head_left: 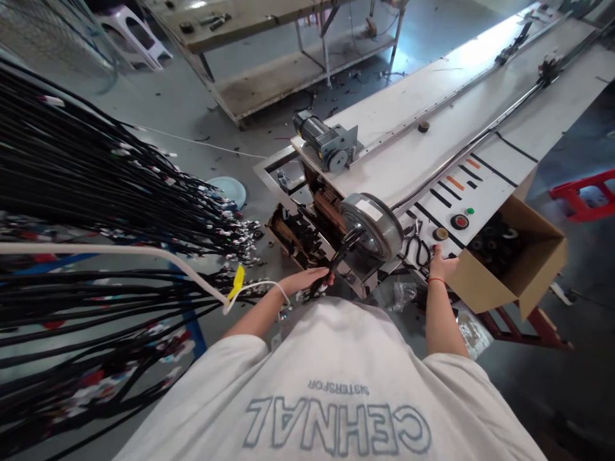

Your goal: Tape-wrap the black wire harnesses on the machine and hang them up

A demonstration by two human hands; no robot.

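Where the thin black cable (336, 259) runs down from the round grey metal drum (372, 224) at the near end of the long white machine surface (432, 137), the left hand (305, 280) lies palm-down, arm stretched forward, fingers curled around it. The right hand (442, 264), red band at its wrist, rests flat on the control panel, fingers spread, just beside an open brown cardboard box (519, 275). Glossy black cable bundles (96, 192) hang left.
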